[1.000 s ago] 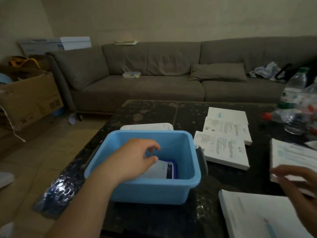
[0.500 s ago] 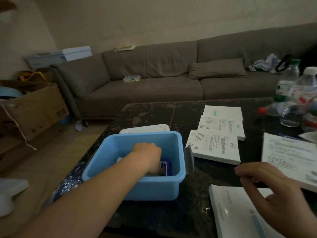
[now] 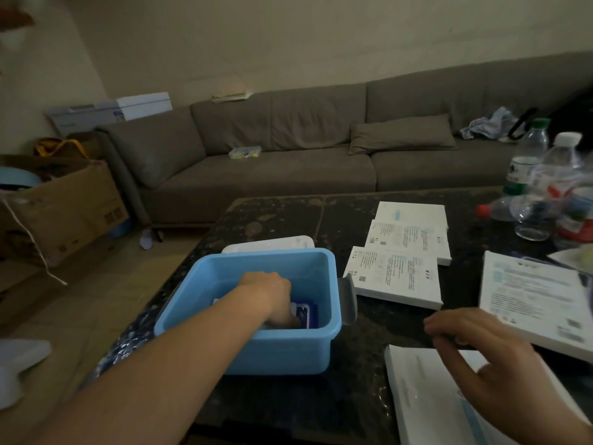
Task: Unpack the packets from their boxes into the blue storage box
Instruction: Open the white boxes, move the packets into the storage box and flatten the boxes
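The blue storage box (image 3: 282, 351) stands on the dark table's near left part. My left hand (image 3: 269, 293) reaches down inside it, knuckles up, fingertips hidden against white and blue packets (image 3: 306, 311) on the bottom. My right hand (image 3: 487, 358) hovers with bent fingers over the far edge of the nearest white packet box (image 3: 423, 406) and holds nothing. Another white box (image 3: 532, 300) lies to the right. Three more white boxes (image 3: 394, 277) lie in an overlapping row beside the storage box.
A white lid (image 3: 269, 244) lies just behind the storage box. Several plastic bottles (image 3: 558, 181) stand at the table's far right. A grey sofa (image 3: 272, 175) runs behind the table. A cardboard carton (image 3: 64, 210) sits on the floor at left.
My left hand went from above the storage box down inside it onto the packets. My right hand shifted left, over the nearest white box.
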Available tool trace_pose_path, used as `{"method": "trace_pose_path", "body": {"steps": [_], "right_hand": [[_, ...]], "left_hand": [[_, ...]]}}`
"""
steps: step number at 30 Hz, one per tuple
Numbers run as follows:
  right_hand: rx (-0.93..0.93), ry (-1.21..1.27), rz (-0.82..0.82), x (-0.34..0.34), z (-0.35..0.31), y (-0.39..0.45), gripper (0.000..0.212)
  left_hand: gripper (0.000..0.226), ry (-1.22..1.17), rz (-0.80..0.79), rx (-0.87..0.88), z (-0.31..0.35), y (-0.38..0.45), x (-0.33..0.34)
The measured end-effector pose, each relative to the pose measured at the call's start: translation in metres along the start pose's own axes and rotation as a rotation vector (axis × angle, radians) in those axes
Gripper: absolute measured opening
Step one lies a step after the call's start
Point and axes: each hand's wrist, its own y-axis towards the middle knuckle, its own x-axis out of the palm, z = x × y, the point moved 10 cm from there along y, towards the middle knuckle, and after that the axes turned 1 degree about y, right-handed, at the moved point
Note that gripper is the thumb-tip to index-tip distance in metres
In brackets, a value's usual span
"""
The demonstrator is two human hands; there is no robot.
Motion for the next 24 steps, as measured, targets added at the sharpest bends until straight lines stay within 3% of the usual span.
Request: {"method": "trace_pose_path", "body": {"steps": [7,11,14,16,17,19,20,21,23,24], "right_hand": [[0.008,-0.029,-0.041,0.000,-0.003,0.000,0.032],[-0.015,0.003,-0.159,0.006,-0.005,-0.002,0.033],[-0.132,-0.092,-0.296,0.013,-0.028,-0.005,0.011],[-0.171,-0.269,-0.365,0.022,-0.036,-0.009,0.036],[-0.194,-0.339,-0.407,0.030,-0.042,-0.008,0.036],[-0.310,-0.454,-0.613,0.064,-0.054,-0.022,0.046],[-0.343,-0.467,-0.701,0.077,-0.060,-0.028,0.045],[-0.439,-0.489,-0.654,0.084,-0.065,-0.033,0.042],[-0.266,-0.529,-0.860,0.098,-0.047,-0.043,0.042],[-0.299,-0.560,-0.795,0.094,-0.051,-0.037,0.043]], "left_hand": [[0.051,0.053,-0.044,-0.013,0.003,0.007,0.005],[0.055,-0.007,-0.040,-0.018,-0.002,0.006,0.005],[0.056,-0.123,0.004,-0.042,-0.013,-0.002,-0.006],[0.050,-0.221,0.167,-0.050,-0.019,-0.018,-0.032],[0.043,-0.298,0.300,-0.033,-0.020,-0.032,-0.050],[0.027,-0.516,0.678,0.048,-0.017,-0.078,-0.086],[0.024,-0.632,0.905,0.143,-0.010,-0.111,-0.100],[0.026,-0.732,1.097,0.276,-0.001,-0.143,-0.105],[0.035,-0.783,1.243,0.533,0.035,-0.187,-0.096],[0.037,-0.755,1.250,0.627,0.055,-0.195,-0.082]]}}
